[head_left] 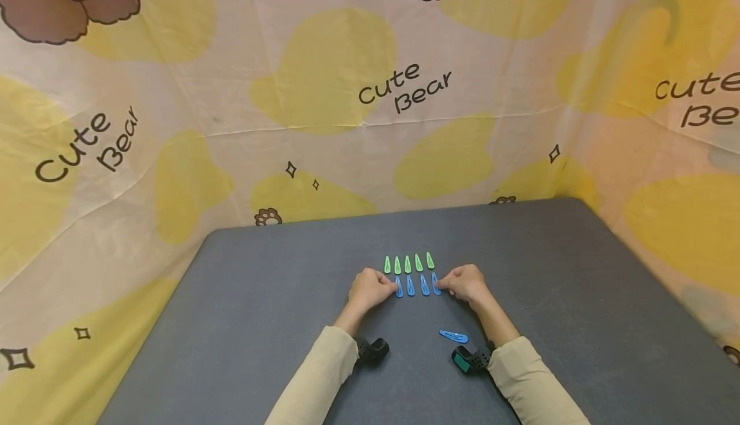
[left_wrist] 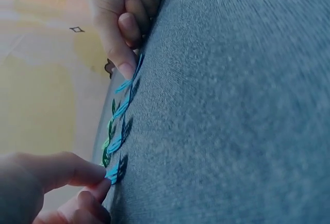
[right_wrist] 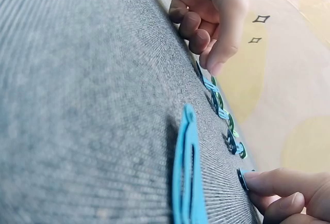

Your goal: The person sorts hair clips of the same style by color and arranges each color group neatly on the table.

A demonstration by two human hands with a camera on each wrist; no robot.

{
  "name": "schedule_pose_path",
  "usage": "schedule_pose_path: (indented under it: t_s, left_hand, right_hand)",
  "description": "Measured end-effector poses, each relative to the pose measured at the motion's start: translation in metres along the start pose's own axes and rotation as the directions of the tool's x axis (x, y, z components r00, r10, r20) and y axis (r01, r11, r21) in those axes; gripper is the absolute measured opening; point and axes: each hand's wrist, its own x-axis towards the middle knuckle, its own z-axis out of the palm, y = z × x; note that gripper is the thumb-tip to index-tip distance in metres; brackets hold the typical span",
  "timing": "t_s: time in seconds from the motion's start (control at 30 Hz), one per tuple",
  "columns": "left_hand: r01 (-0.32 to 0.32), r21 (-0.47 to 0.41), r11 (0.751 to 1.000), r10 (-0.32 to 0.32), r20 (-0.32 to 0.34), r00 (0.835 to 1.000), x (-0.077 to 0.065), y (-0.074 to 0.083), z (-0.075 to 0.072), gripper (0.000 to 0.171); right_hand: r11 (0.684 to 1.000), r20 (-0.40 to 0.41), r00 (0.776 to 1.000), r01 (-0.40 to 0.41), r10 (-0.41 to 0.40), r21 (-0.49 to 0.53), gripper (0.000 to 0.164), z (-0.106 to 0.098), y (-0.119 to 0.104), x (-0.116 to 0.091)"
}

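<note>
A row of several blue snap hair clips (head_left: pixel 410 286) lies on the grey table (head_left: pixel 277 322), just below a row of several green hair clips (head_left: pixel 407 264). At the left end of the blue row, my left hand (head_left: pixel 370 289) pinches a blue hair clip (left_wrist: pixel 112 175) between thumb and finger. My right hand (head_left: pixel 464 282) has the right-end blue hair clip (right_wrist: pixel 243 178) between its thumb and fingertips. The clips in both rows stand side by side, roughly upright as seen from the head. The fingers cover part of each end clip.
Nearer to me, a single blue hair clip (head_left: pixel 453 336) lies apart on the table, close to the right wrist's black band (head_left: pixel 473 359). Another black band (head_left: pixel 372 350) is on the left wrist. A patterned cloth (head_left: pixel 324 155) hangs behind the table.
</note>
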Motion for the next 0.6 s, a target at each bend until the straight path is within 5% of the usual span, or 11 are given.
schedule_pose_path:
  t_s: [0.6]
  left_hand:
    - [-0.096,-0.076,0.992,0.097,0.018,0.995,-0.011,0.007,0.000,0.014]
  right_hand:
    - [1.000,-0.008,1.000,-0.004,0.004,-0.011,0.025,0.000,0.001,0.000]
